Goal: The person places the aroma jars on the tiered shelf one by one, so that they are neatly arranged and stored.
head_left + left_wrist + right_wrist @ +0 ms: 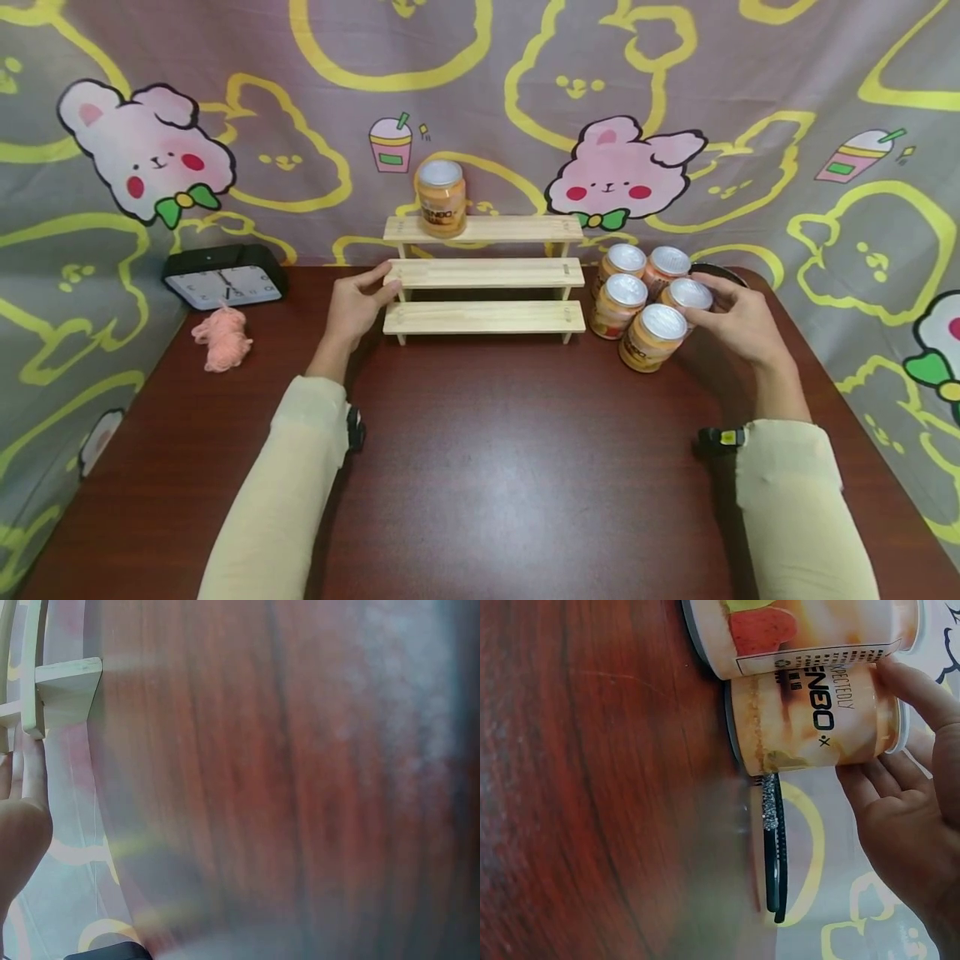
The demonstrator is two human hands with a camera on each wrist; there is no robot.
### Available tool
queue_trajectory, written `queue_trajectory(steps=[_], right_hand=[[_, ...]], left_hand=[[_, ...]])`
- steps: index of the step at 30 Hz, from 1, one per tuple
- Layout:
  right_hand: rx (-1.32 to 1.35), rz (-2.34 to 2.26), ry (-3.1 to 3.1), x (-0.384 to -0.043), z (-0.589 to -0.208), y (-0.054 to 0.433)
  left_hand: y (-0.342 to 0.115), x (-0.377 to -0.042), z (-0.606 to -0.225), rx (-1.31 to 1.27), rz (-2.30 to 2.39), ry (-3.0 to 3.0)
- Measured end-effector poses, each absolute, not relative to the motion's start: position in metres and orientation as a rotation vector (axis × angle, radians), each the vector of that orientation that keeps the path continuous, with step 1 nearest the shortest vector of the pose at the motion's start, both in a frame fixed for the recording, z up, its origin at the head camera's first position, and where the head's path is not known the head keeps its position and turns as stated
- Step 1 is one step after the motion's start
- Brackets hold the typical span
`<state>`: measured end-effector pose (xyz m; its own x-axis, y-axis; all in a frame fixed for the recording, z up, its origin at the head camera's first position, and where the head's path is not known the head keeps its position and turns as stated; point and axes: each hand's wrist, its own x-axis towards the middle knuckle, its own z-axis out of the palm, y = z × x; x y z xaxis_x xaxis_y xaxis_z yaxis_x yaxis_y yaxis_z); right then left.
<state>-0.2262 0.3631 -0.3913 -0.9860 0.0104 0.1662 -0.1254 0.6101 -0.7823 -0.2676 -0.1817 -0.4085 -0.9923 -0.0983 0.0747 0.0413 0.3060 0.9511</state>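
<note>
A three-tier wooden display rack (483, 317) stands at the table's back. My left hand (356, 304) holds the left end of its middle tier between thumb and fingers; in the left wrist view, the fingers reach behind the rack's end (71, 686). On the top tier, near its left end, one orange-labelled can (442, 200) stands upright. Right of the rack, several similar cans (618, 307) with silver lids are grouped closely. My right hand (738, 321) grips the rightmost can (817, 720) near its lid, thumb on one side and fingers on the other.
A black clock (225, 277) stands at the back left, with a pink fuzzy item (223, 339) in front. Behind my right hand, a dark round object (771, 847) with a glittery band is partly hidden. A patterned curtain (480, 100) hangs behind the table (510, 467).
</note>
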Motion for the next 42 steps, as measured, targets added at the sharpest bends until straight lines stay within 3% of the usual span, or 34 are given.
queue_trajectory(steps=[23,42], right_hand=[[-0.011,1.459,-2.294,-0.225,-0.355,0.356],[0.19,1.609,-1.812,-0.234,-0.348,0.328]], left_hand=[[-0.18,-0.268,-0.407,0.055,-1.787,-2.443],[-0.184,-0.267,-0.411,0.062,-1.79,-2.464]])
